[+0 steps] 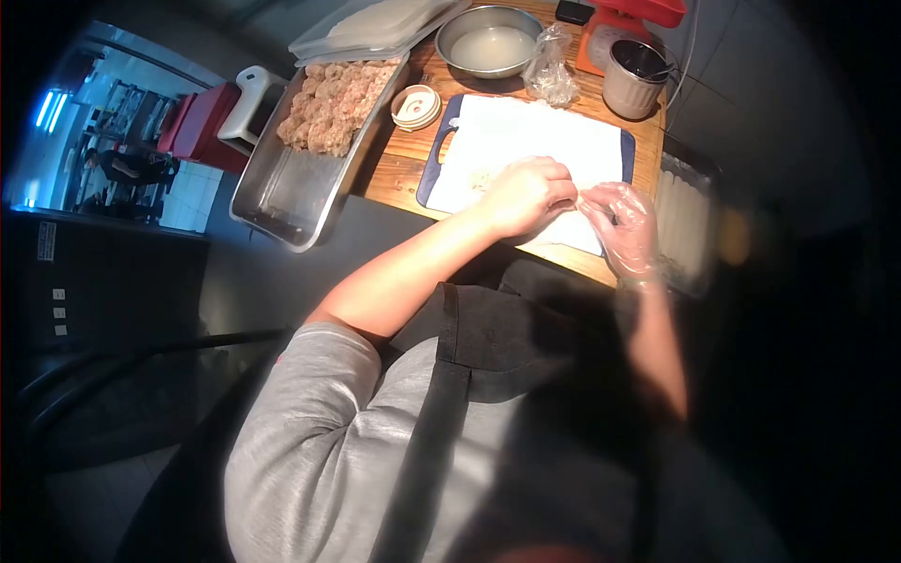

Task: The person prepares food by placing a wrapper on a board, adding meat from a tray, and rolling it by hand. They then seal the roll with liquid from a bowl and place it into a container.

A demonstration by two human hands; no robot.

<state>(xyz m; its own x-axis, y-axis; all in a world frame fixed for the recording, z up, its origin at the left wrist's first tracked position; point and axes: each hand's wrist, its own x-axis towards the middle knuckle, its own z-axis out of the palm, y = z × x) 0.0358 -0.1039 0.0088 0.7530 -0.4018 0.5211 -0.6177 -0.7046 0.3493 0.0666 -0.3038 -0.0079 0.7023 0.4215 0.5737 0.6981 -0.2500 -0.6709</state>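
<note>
My left hand [533,195], bare, is closed in a pinch over the front half of a white cutting board [526,127] with dark blue ends. Beside it my right hand [627,225], in a clear plastic glove, is also closed, its fingertips meeting those of the left. Whatever lies between the fingers is too small and overexposed to name. A few pale crumbs [481,178] lie on the board left of my left hand. Further left, a metal tray [296,192] holds lumps of raw minced meat [336,101] in its far part.
Behind the board are a metal bowl [446,64] of cloudy liquid, a crumpled plastic bag [552,70], a red scale [601,42] and a cup [633,92]. Small stacked dishes [416,107] stand left. A tray of pale long pieces [678,211] is at right. A person [127,167] is far left.
</note>
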